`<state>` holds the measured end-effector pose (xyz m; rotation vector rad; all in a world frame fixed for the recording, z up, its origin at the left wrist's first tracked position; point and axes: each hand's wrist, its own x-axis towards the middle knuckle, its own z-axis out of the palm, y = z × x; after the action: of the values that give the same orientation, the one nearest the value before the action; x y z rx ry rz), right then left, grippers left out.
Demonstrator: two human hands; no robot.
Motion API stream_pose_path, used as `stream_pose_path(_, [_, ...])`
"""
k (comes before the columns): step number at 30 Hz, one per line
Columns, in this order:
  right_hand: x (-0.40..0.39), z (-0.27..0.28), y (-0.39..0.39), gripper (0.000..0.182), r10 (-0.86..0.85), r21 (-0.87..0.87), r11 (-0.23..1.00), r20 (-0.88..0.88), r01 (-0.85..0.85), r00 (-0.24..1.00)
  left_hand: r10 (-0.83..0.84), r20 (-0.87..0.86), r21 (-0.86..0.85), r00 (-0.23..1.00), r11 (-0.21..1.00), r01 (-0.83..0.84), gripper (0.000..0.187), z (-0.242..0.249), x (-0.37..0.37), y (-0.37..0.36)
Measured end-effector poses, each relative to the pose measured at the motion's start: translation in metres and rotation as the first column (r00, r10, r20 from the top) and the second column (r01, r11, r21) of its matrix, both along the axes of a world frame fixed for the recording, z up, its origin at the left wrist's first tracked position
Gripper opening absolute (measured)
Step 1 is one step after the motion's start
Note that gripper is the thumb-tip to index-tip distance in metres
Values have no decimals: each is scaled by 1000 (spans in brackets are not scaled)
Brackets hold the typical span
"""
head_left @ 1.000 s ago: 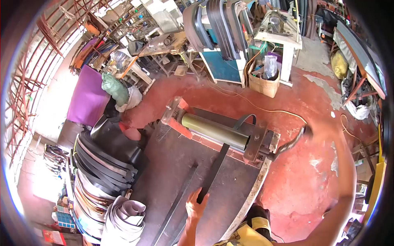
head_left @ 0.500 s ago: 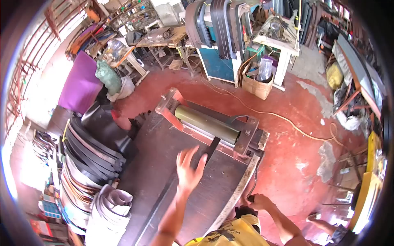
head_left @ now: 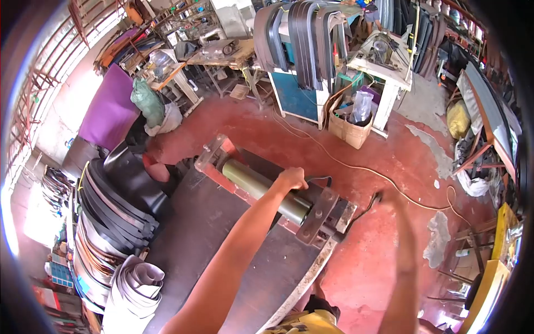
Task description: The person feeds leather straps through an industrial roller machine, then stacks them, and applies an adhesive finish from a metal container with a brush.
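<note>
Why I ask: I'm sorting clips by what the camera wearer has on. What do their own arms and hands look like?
The left arm and right arm show no sleeves. The left hand has no glove, and no watch shows at its wrist. The right hand is too blurred to tell about rings. A yellow garment with dark markings shows below.

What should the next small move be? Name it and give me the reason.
I'd have the left hand guide the dark strip gently away from the roller. That hand is on the roller's far side, where the strip curves out beside it, and the blurred right hand is at the crank. Whether the left fingers grip the strip, I can't tell.
</note>
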<state>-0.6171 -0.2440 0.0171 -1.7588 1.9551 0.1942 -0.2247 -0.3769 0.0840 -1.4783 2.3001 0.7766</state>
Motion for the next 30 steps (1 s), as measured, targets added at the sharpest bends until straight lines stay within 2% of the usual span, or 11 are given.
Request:
stream_pose_path(2, [22,-161,39,29,-15,27,1000,42,14,999,48,-212,-106,976,992,-71,49,-25,0,-11])
stream_pose_path(5, [117,-230,169,27,17,137,990,122,-34,992,111,-387,-216,915,954,-207,47,-22,-17,-8])
stream_pose_path(8, [189,-126,237,26,26,322,939,279,-119,960,188,-512,-196,838,924,-328,46,-6,-36,-14])
stream_pose_path(11, [199,29,231,25,18,520,818,404,-245,915,169,-571,-306,803,864,-400,45,22,-48,-8])
stream_pose_path(13, [180,100,212,24,77,532,792,399,-299,914,136,-628,-373,766,812,-449,44,50,-52,-8])
stream_pose_path(15, [147,151,184,23,157,459,838,313,-294,937,91,-700,-417,708,753,-509,42,86,-54,-3])
stream_pose_path(19, [63,183,107,22,118,-34,992,-58,-120,991,-53,-703,-514,709,727,-455,39,167,-40,11])
stream_pose_path(22, [10,109,45,21,-102,-365,930,-132,47,986,-216,-681,-630,700,659,-410,36,222,7,57])
stream_pose_path(24, [1,22,20,21,-157,-443,889,-62,113,986,-281,-679,-661,679,636,-398,38,231,61,94])
stream_pose_path(28, [49,-162,50,28,25,-222,974,-39,-33,999,-51,-615,-647,787,603,-467,38,254,188,233])
stream_pose_path(30, [90,-243,106,35,222,-10,974,-96,-224,970,150,-507,-534,849,718,-446,40,255,245,307])
